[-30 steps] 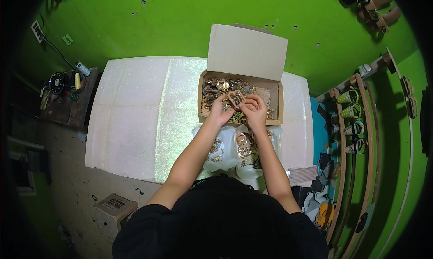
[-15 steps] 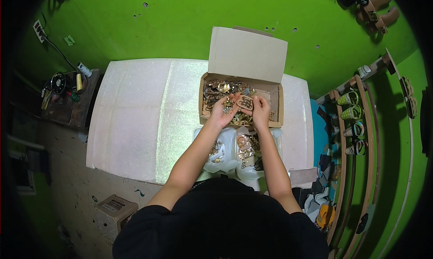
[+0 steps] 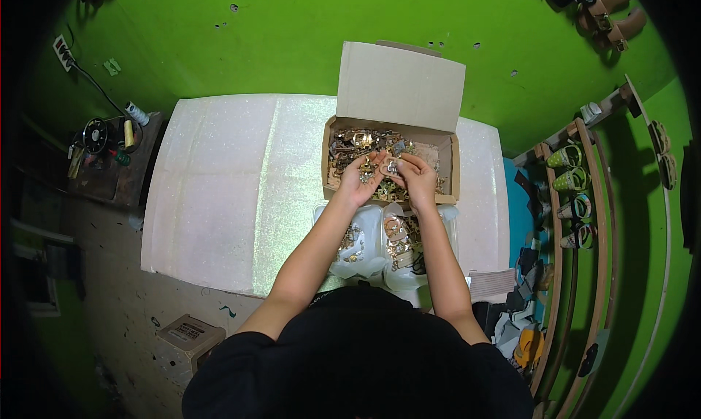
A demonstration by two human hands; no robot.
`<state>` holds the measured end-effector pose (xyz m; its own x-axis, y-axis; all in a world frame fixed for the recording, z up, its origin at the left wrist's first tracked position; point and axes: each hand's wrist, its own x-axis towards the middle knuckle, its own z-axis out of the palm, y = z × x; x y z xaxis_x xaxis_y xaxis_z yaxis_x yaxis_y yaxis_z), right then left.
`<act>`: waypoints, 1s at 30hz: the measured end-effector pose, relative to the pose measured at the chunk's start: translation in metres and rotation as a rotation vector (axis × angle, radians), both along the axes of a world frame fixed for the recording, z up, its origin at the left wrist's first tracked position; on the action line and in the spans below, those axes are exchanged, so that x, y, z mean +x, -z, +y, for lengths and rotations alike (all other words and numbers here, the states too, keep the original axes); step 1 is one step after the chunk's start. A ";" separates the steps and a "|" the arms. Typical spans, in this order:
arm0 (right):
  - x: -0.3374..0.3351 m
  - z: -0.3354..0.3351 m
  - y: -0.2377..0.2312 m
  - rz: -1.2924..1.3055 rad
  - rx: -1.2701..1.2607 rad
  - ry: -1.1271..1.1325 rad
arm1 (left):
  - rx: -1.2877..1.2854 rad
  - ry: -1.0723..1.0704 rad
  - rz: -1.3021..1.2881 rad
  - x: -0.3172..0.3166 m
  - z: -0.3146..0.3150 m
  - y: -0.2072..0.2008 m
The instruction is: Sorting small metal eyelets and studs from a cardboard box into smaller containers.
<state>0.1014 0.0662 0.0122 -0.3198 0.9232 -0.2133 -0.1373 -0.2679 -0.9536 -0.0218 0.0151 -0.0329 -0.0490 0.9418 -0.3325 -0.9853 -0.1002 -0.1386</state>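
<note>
The pale, shimmering worktop (image 3: 204,193) carries an open box (image 3: 454,165). Just in front sit a left tub (image 3: 372,225) and a right tub (image 3: 398,279), apparently on it too, though partly hidden.

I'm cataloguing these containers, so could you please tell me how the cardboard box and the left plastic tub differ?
The cardboard box is brown; the left plastic tub is whitish. The box is larger, the tub smaller. The box sits farther away, the tub nearer. Both hold metallic pieces.

Green is shown by the far wall (image 3: 292,43), shimmering white by the table (image 3: 204,185), brown by the box (image 3: 401,87), gold by some metal pieces (image 3: 363,139), black by the near shirt (image 3: 358,360).
</note>
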 end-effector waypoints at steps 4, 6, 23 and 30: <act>0.001 -0.001 0.001 -0.089 0.136 -0.086 | -0.005 -0.007 -0.004 0.000 -0.002 -0.001; 0.001 0.000 -0.001 -0.100 0.058 -0.063 | -0.016 0.001 -0.003 0.000 -0.004 -0.003; -0.009 0.003 0.022 -0.222 0.058 -0.061 | 0.006 0.025 -0.014 0.007 -0.005 -0.004; -0.017 -0.012 0.010 -0.055 0.315 -0.074 | 0.049 0.027 -0.067 0.000 -0.007 0.002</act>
